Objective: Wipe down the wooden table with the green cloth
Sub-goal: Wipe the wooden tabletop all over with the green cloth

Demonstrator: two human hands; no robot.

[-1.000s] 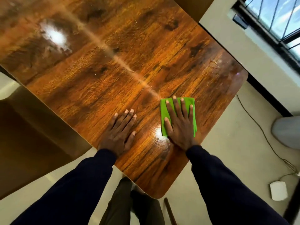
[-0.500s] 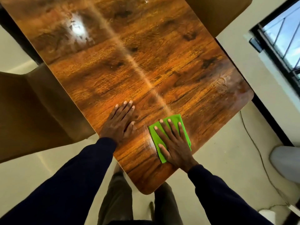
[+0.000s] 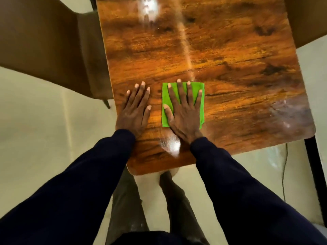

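A glossy wooden table (image 3: 221,55) fills the upper middle of the head view, its near edge towards me. A folded green cloth (image 3: 199,91) lies flat on it near the front left corner. My right hand (image 3: 184,112) presses down on the cloth with straight, spread fingers. My left hand (image 3: 135,108) rests flat on the bare wood just left of the cloth, close to the table's left edge. A pale streak runs across the wood from the cloth towards the far side.
A brown chair (image 3: 49,41) stands against the table's left side, another chair (image 3: 307,20) at the far right. A black table leg (image 3: 315,174) and a thin cable (image 3: 284,174) are on the pale floor at right. My legs stand below the table's near edge.
The view has swung so the table now runs straight ahead. My right hand and the cloth slid left, ending close beside my left hand, which stayed flat on the wood.
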